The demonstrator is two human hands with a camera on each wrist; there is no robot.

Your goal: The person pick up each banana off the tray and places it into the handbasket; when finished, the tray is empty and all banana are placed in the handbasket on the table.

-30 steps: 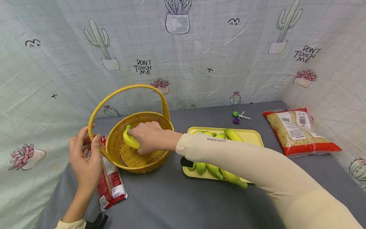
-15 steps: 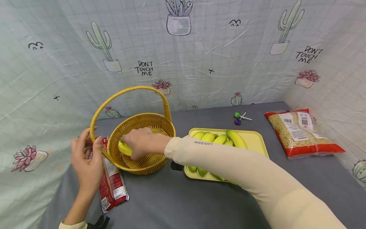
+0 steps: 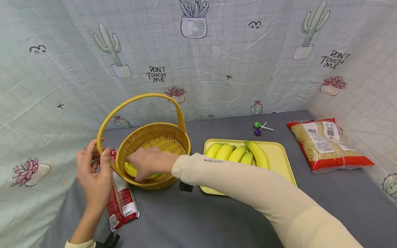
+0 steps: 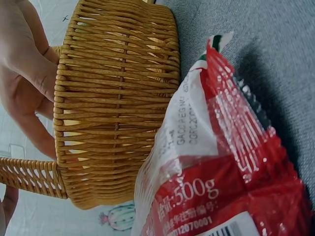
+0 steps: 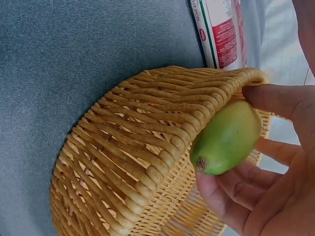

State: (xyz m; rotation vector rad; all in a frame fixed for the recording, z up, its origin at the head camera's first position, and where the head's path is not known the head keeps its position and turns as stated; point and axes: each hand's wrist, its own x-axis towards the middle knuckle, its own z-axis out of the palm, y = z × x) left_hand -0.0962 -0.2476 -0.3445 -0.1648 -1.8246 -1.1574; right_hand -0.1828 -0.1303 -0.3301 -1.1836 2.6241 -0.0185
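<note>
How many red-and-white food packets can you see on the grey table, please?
2: one red packet lies at the left beside the wicker basket, near the left hand; a grain packet lies at the far right.

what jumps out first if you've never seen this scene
The yellow wicker basket with its tall arched handle, left of centre on the grey table, catches the eye first. The right hand grips a green-yellow banana inside it, while the left hand holds the handle's base. Beside it, a bunch of bananas lies on a yellow tray.
</note>
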